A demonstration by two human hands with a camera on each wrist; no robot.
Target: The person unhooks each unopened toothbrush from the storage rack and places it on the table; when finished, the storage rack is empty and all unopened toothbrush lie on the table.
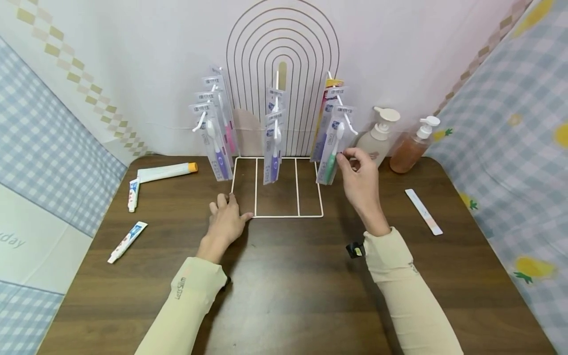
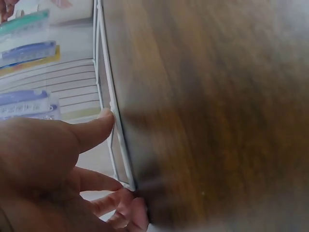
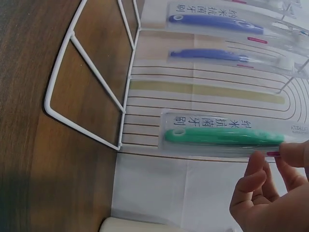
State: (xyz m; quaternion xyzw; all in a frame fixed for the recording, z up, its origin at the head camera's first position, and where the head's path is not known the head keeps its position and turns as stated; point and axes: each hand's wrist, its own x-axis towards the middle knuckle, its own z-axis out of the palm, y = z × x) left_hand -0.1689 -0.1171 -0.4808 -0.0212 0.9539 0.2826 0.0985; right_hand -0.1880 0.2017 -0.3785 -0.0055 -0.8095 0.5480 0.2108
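Observation:
In the head view, a white wire display rack (image 1: 310, 216) stands on the table, with packaged toothbrushes hanging in three rows from its prongs. My right hand (image 1: 361, 180) pinches the right edge of the front package on the right row, a green-handled toothbrush (image 1: 330, 165). The right wrist view shows thumb and fingertips on the edge of that green toothbrush pack (image 3: 222, 136). My left hand (image 1: 225, 222) holds the front left corner of the rack's base. In the left wrist view, its thumb touches the base wire (image 2: 120, 140) and its other fingers bend at the corner.
Purple-handled toothbrush packs hang on the left (image 1: 217, 153) and middle (image 1: 272, 153) rows. Toothpaste tubes (image 1: 166, 171) lie at the left. Two pump bottles, one white (image 1: 377, 138) and one amber (image 1: 409, 152), stand back right, behind a narrow white strip (image 1: 423, 212).

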